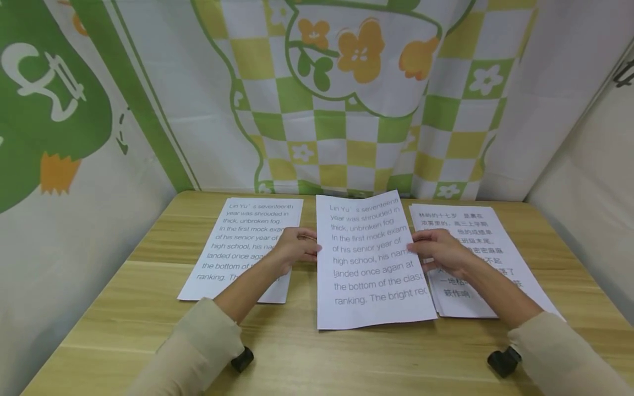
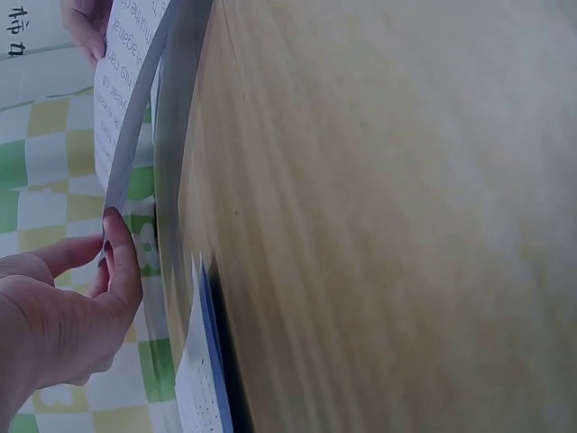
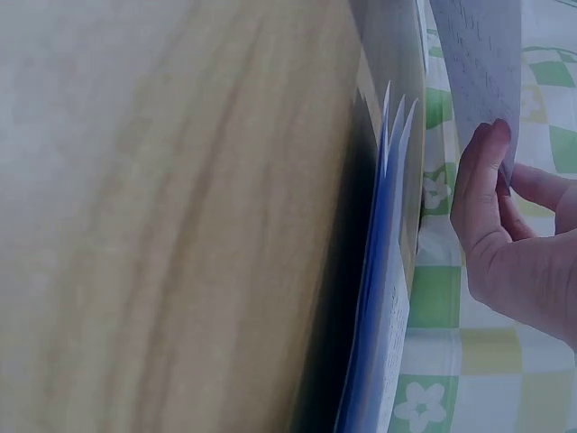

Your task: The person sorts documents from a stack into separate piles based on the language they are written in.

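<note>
A white sheet of paper [image 1: 371, 264] with large English print is held up over the middle of the table, slightly bowed. My left hand [image 1: 296, 248] pinches its left edge between thumb and fingers; the pinch shows closely in the left wrist view, where the hand [image 2: 77, 307] is at the sheet's edge. On the opposite edge my right hand [image 1: 441, 252] pinches the sheet; in the right wrist view its fingers [image 3: 482, 171] bend around the paper's border. Both hands are raised above the tabletop.
An English-printed paper stack [image 1: 238, 247] lies left on the wooden table [image 1: 277, 352]. At the right lies a stack with Chinese print [image 1: 485, 264], partly hidden by my right hand and forearm. A checkered, flowered curtain [image 1: 342, 137] hangs behind the table's far edge.
</note>
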`<state>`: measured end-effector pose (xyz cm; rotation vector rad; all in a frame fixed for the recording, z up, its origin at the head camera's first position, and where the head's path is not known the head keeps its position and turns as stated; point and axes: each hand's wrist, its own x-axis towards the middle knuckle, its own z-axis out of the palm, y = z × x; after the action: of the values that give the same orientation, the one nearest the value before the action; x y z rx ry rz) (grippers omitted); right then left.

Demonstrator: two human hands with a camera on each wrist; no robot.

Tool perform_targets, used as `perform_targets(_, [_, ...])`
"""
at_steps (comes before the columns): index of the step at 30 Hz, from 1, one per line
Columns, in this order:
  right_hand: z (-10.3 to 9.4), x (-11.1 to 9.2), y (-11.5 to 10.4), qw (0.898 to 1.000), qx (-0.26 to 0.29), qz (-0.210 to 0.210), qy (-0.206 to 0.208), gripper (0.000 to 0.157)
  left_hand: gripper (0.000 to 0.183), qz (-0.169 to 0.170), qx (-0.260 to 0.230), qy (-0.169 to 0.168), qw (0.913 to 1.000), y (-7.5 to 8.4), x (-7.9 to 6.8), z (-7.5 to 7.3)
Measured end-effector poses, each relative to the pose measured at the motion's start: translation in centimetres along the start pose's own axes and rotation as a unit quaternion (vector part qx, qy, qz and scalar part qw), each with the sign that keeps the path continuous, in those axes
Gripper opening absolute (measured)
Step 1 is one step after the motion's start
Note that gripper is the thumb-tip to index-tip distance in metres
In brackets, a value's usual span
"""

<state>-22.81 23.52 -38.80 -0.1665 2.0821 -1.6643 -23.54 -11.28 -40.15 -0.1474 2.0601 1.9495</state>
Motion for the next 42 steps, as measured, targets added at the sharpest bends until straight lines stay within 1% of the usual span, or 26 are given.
perform_targets(5, [0.6,0.6,-0.3,1.000,-0.013,0.011,0.013,0.050,0.034,-0.011,0.010,0.006,0.9999,0.5,0.1,-0.7])
perform_targets(11, [1.4,1.4,-0.7,1.000,-0.012,0.003,0.029,0.051,0.035,-0.015,0.021,0.024,0.9994,0.6,0.2,-2.2])
perform_targets(14, [2.0,1.7,-0.6,1.000,-0.004,0.001,0.027,0.050,0.037,-0.017,0.030,0.033,0.9989,0.5,0.2,-3.1])
perform_targets(19, [3.1,2.7,-0.6,1.000,0.009,-0.004,0.020,0.047,0.041,-0.010,0.046,0.040,0.9981,0.3,0.0,-4.7])
perform_targets(25, [4.8,4.0,-1.0,0.999,0.030,-0.008,0.012,0.045,0.041,-0.017,0.072,0.056,0.9957,0.4,-0.2,-6.5])
perform_targets(31, [6.8,5.2,-1.6,0.998,0.058,-0.010,0.016,0.042,0.043,-0.029,0.106,0.073,0.9912,0.4,-0.3,-8.6])
perform_targets(38, [9.2,6.7,-2.3,0.996,0.084,0.007,0.021,0.041,0.045,-0.029,0.104,0.090,0.9901,0.6,-0.6,-10.7])
perform_targets(42, [10.5,7.8,-2.7,0.995,0.093,0.014,0.024,0.039,0.045,-0.035,0.106,0.109,0.9877,0.7,-0.6,-11.7])
